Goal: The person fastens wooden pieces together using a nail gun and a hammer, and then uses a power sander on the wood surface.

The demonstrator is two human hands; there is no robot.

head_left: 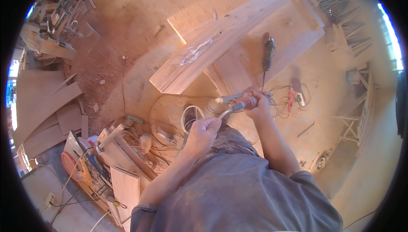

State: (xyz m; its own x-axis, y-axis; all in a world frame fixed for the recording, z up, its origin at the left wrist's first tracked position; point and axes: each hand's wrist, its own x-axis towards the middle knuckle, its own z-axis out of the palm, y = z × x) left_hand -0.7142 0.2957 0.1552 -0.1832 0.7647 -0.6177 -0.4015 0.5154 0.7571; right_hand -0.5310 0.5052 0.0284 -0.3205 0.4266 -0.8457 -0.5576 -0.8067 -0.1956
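My left hand (202, 135) is closed around a thin pale hose-like piece (225, 112) in front of my body. This piece runs to a shiny metal end beside my right hand (257, 104), whose fingers are wrapped around a grey tool (231, 98). The tool's pale tip points left; its exact kind I cannot make out. Below and left of the tool hangs a white hose loop (183, 119), just beyond my left hand. Ahead, a long curved wooden plank (199, 60) with a whitish patch lies across other boards.
A dark angle grinder (267, 53) rests on a wide board (293, 32). On the floor to the right lies a red sander (291, 98) among cables. Wood pieces and tools crowd the lower left, near a red-rimmed disc (69, 165). Curved boards (46, 104) are stacked at left.
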